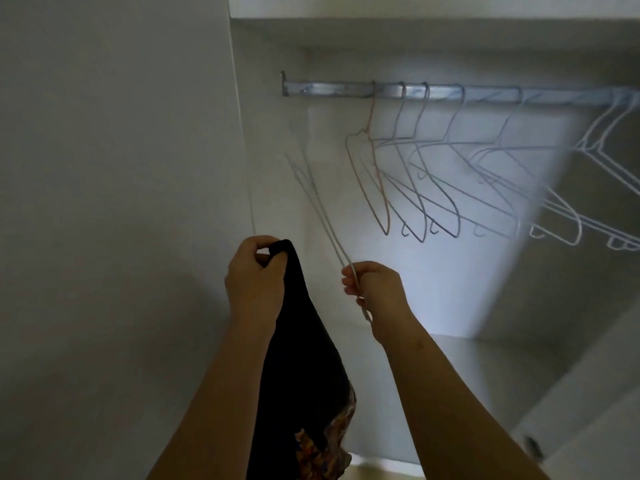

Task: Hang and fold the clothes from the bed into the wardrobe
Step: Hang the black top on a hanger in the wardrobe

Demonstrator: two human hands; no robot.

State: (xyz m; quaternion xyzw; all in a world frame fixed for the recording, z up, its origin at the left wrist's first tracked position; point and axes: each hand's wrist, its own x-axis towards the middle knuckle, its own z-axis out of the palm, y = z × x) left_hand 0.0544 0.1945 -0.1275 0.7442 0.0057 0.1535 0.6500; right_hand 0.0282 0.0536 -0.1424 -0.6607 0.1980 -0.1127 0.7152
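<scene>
Facing into the open wardrobe [450, 289], both arms raised.

Left grip [254, 275]: fingers and thumb curled, pinching the top edge of a dark garment [301, 358]. Cloth hanging straight down from there along the forearm, with a patterned patch low on it.

Right grip [377, 292]: fingers closed round one end of a thin wire hanger [330, 237]. Off the rail [329, 90], slanting up and to the left, badly motion-blurred. Garment and hanger near each other but apart; not yet threaded together.

On the rail: a row of bare hangers [401, 98], one pinkish, the rest pale. No clothed hanger and no folded item anywhere in view, though much of the wardrobe out of frame. Bed out of view, so no telling what lies there.

Judged stage: early. Hanger and garment both in hand, nothing visibly hung or folded.

Left to do, by the look of it: feeding the hanger into the garment's opening, squaring the cloth on it, hooking it onto the rail. Then the remaining clothes from the bed, and all of the folding.
</scene>
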